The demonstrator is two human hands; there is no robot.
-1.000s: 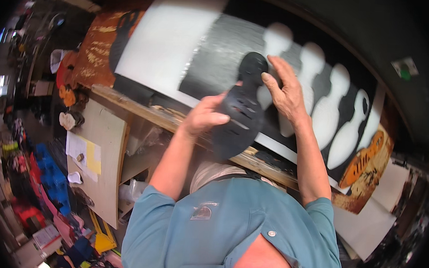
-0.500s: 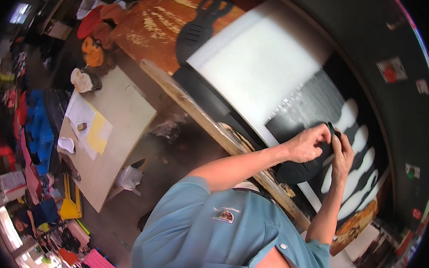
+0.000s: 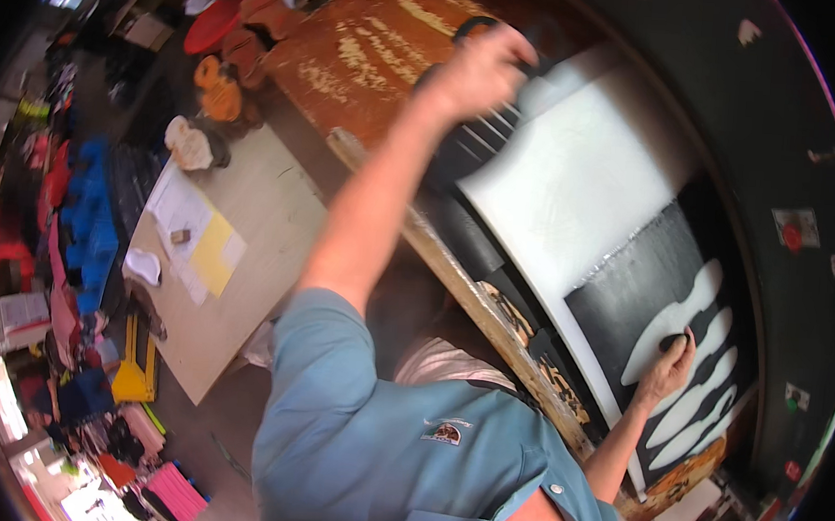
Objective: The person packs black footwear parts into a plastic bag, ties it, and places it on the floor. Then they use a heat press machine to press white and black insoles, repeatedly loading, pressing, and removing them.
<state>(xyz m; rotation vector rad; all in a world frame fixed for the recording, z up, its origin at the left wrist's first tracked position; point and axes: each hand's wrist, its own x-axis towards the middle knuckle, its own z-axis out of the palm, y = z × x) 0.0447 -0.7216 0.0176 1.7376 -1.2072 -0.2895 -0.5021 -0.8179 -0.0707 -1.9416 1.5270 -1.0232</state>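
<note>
My left hand, smeared by motion, is closed on a black slotted cutout with a looped end, over the far left of the workbench. Its fingertips are blurred. My right hand pinches a small dark piece, too small to name, above the black sheet at the right. That sheet has several long white cut-out shapes in it. A white board lies beside the black sheet, between my two hands.
The worn brown wooden bench top lies at the far left. A wooden rail runs along the near edge. At left stands a pale table with papers. A dark panel rises beyond the boards.
My hands were together over the black sheet. The left has swung away to the far left with the slotted cutout; the right stays over the white shapes with a small dark piece.
</note>
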